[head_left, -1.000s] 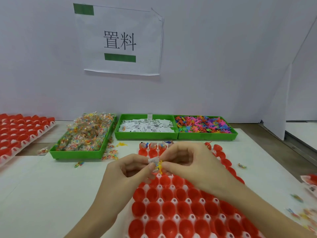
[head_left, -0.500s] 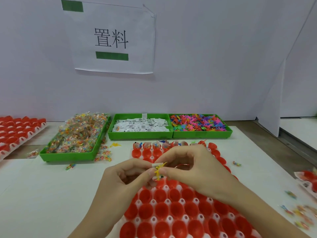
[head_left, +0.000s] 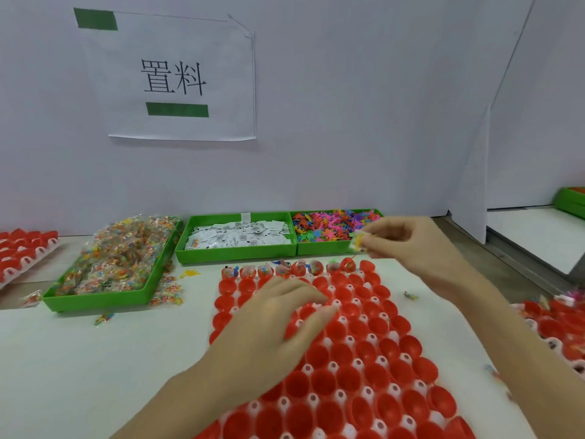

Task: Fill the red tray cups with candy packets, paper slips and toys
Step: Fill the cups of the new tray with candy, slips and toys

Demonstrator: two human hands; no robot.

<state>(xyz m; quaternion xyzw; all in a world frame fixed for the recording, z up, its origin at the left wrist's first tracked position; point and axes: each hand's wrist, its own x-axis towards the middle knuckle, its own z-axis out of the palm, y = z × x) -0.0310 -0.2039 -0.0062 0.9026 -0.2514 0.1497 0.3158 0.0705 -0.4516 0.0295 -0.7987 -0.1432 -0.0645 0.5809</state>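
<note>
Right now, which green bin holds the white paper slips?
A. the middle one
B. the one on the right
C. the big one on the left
A: the white paper slips lie in the middle green bin, between the candy packets in the bin to the left and the coloured toys in the bin to the right.

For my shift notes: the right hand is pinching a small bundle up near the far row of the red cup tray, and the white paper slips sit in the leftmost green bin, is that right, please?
Not quite. The head view shows the white paper slips in the middle green bin; the leftmost green bin holds clear candy packets. The rest stands: the right hand pinches a small bundle above the red cup tray's far row.
</note>
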